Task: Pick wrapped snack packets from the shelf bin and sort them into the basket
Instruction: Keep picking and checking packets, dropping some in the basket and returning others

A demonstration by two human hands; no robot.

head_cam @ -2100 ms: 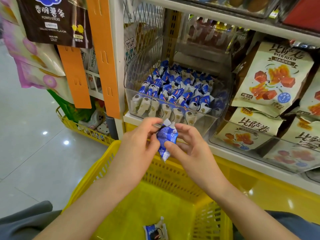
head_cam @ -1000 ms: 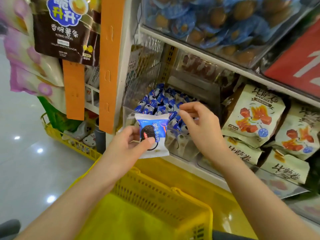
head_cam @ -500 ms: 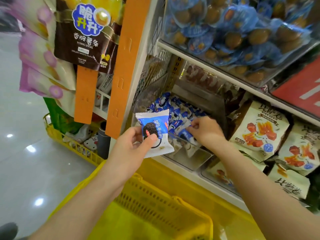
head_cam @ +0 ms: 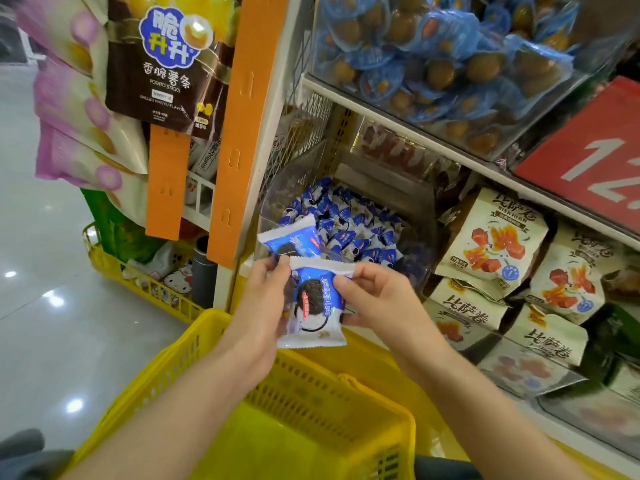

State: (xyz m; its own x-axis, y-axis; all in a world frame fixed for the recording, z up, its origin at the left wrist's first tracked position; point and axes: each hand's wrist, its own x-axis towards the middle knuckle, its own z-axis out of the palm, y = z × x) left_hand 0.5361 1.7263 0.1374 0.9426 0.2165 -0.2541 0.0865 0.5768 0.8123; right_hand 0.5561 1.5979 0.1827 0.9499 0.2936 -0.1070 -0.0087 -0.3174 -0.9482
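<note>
Blue-white rear packet (head_cam: pixel 294 240) gripped by left hand (head_cam: pixel 265 308), lower half hidden; right hand (head_cam: pixel 379 299) pinches front packet (head_cam: pixel 317 308).

The front packet (head_cam: pixel 317 306), a white-and-blue wrapper with crimped ends and a dark sandwich biscuit printed on it, stood upright above the far rim of the yellow basket (head_cam: pixel 311 386). It was pinched at its right edge by the right hand (head_cam: pixel 377 299) and touched at its left edge by the left hand (head_cam: pixel 263 306). The rear packet (head_cam: pixel 294 239), of the same kind, stuck up tilted behind it from the left hand's grip, and behind both the clear shelf bin (head_cam: pixel 415 258) held a loose heap of small blue-and-white packets (head_cam: pixel 349 230).
</note>
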